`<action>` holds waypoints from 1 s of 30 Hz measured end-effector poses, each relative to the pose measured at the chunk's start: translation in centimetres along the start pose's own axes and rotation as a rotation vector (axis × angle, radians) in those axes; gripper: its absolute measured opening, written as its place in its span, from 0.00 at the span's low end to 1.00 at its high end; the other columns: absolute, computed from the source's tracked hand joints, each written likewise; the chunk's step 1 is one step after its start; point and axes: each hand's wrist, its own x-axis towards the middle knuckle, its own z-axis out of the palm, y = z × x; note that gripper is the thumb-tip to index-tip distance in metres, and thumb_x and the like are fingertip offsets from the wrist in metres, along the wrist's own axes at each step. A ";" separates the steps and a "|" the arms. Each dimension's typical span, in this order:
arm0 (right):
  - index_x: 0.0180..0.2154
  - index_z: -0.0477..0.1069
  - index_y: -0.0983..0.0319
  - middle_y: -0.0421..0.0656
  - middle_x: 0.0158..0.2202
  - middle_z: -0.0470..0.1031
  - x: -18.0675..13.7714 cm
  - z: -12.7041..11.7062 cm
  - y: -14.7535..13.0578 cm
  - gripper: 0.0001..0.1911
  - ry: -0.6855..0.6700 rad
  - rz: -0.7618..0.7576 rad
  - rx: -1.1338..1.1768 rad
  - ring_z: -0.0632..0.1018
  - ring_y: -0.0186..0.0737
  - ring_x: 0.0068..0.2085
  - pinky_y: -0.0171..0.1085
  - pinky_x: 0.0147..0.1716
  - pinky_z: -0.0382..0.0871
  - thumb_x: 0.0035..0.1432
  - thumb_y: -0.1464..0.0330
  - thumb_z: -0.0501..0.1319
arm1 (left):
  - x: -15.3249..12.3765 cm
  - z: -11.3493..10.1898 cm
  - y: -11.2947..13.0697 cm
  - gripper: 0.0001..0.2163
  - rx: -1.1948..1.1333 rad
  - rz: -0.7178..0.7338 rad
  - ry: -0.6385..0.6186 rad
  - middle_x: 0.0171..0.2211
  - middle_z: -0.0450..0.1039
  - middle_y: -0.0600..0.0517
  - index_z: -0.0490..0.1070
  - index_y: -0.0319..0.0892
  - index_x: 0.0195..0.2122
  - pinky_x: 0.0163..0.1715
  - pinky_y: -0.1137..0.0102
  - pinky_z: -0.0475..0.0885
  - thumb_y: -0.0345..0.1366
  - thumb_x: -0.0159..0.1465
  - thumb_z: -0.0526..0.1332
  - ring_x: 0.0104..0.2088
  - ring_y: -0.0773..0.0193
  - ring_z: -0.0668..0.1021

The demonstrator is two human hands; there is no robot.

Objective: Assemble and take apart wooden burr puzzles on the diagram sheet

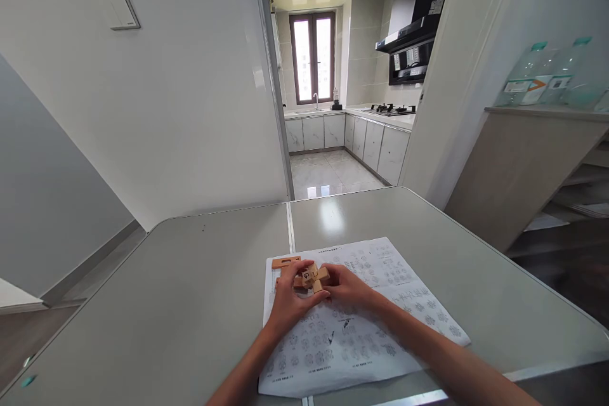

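Between my two hands, above a printed sheet, is a partly assembled wooden interlocking puzzle (pixel 314 276) of light-coloured pieces, one marked with a letter that looks like G. My left hand (pixel 291 298) grips it from the left, with thumb and fingers curved around that side. From the right, my right hand (pixel 349 285) pinches it with bent fingers. Darker orange-brown wooden pieces (pixel 284 262) lie on the sheet just beyond my left hand, partly hidden by it. The paper sheet (pixel 371 342) carries rows of small assembly diagrams.
The grey table (pixel 204 304) has a seam running under the sheet. A small green cap (pixel 27 381) lies by its left edge. Plastic bottles (pixel 523 76) stand on a wooden cabinet (pixel 514 171) to the right. Past the doorway is a kitchen with a counter (pixel 314 132).
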 end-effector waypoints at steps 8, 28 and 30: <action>0.32 0.69 0.60 0.36 0.25 0.69 -0.3 0.0 0.1 0.16 0.069 -0.041 -0.175 0.68 0.34 0.27 0.34 0.26 0.61 0.55 0.59 0.72 | 0.1 -0.1 0.0 0.28 0.020 -0.006 -0.030 0.55 0.74 0.47 0.76 0.52 0.55 0.57 0.57 0.70 0.42 0.52 0.77 0.54 0.48 0.76; 0.49 0.61 0.55 0.38 0.38 0.81 -0.2 0.2 1.2 0.27 0.138 -0.049 -0.049 0.74 0.29 0.18 0.29 0.16 0.63 0.53 0.63 0.72 | 0.2 0.0 0.0 0.27 -0.125 -0.103 -0.088 0.48 0.80 0.47 0.75 0.48 0.55 0.51 0.60 0.74 0.42 0.54 0.76 0.47 0.50 0.81; 0.52 0.65 0.56 0.40 0.39 0.81 -0.4 0.3 0.9 0.26 0.115 -0.052 -0.110 0.74 0.30 0.19 0.29 0.17 0.64 0.54 0.62 0.72 | 0.2 0.0 -0.1 0.30 -0.129 -0.113 -0.104 0.49 0.80 0.46 0.73 0.47 0.57 0.53 0.59 0.74 0.43 0.54 0.76 0.49 0.49 0.81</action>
